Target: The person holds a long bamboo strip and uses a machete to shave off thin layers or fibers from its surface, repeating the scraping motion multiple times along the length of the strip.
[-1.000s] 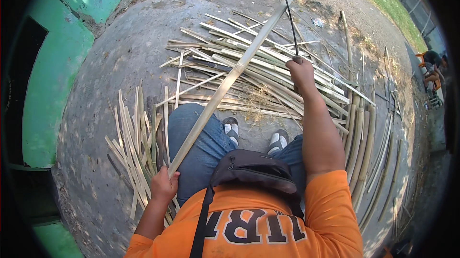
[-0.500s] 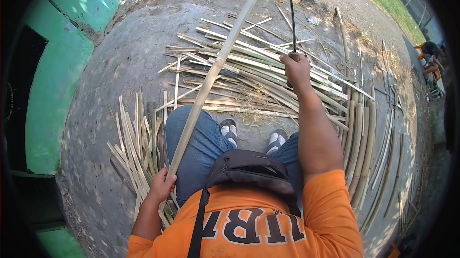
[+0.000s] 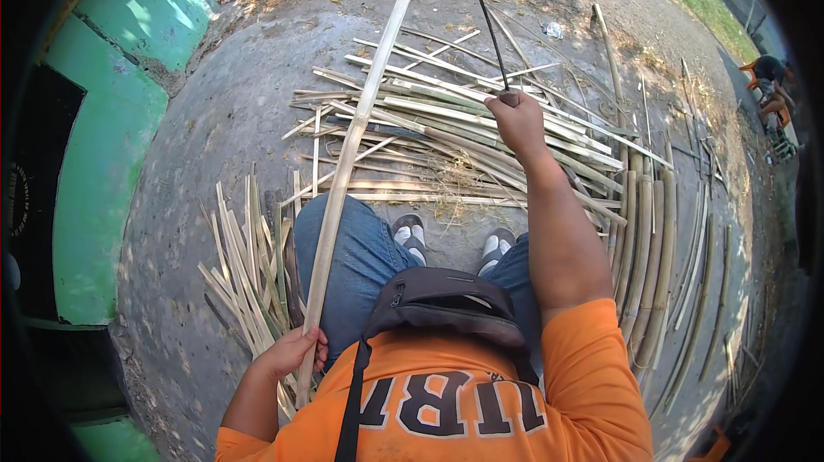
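Bamboo strip (image 3: 348,179) is gripped at its near end by my left hand (image 3: 292,352); my right hand (image 3: 515,119) clenches a dark blade (image 3: 482,16) above the split-strip pile (image 3: 446,136), whole culms (image 3: 644,247) unsplit beside it.

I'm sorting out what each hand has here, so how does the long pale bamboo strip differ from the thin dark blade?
The long pale bamboo strip is broad, flat and light tan; the thin dark blade is narrow and nearly black. The left hand grips the strip at its near end by the lap, while the right hand holds the blade raised at arm's length. The strip lies across the blue-jeaned left leg; the blade touches nothing else. Both point away from the person.
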A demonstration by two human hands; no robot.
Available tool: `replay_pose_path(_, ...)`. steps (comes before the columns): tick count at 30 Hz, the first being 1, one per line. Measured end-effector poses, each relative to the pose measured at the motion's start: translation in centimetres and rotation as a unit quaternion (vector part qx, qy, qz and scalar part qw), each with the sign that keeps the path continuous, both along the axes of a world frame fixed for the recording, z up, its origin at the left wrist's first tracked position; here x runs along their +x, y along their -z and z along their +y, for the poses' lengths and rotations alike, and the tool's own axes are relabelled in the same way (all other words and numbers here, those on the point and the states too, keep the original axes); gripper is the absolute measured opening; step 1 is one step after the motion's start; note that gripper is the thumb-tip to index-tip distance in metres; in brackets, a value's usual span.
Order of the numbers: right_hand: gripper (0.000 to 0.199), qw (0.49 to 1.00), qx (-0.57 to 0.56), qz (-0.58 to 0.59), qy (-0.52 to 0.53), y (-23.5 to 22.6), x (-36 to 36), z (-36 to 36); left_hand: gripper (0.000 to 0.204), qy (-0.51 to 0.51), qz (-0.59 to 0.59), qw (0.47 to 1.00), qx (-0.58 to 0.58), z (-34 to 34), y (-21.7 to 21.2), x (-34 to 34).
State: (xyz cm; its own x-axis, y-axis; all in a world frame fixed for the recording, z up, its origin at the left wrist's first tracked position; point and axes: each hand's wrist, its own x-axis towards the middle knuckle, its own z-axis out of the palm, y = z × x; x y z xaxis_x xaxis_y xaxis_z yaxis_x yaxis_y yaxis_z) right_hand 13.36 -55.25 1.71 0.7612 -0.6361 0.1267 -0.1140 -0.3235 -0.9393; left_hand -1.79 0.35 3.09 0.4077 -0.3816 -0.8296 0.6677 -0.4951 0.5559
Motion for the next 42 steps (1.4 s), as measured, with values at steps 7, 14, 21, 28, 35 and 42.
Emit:
replay_pose_path(7,0.033,0.996,-0.083,0.017,-0.034,-2.0,-0.9,1.3,0.041,-0.105,0.057,0.987,-0.104,1.9,0.8,-1.2)
replay_pose_path(14,0.034,0.97,-0.194,0.033,-0.146,-5.0,-2.5,3.0,0.032,-0.044,-0.248,0.964,0.081,-3.0,-1.6,-1.2)
replay_pose_path(21,0.027,0.889,-0.331,0.094,-0.303,-6.5,-3.6,6.4,0.032,-0.044,-0.375,0.919,0.11,-4.4,-0.5,0.0)
replay_pose_path(28,0.022,0.819,-0.405,0.076,-0.399,-3.7,-3.6,10.7,0.033,-0.052,-0.341,0.93,0.125,-5.6,-0.8,1.1)
replay_pose_path(35,0.022,0.836,-0.378,0.122,-0.379,-1.6,-2.4,9.7,0.048,0.0,-0.429,0.892,0.143,-5.0,0.3,1.2)
replay_pose_path(42,0.021,0.824,-0.399,0.111,-0.386,-4.3,-3.1,10.4,0.05,0.073,-0.441,0.884,0.139,-5.2,-0.8,0.0)
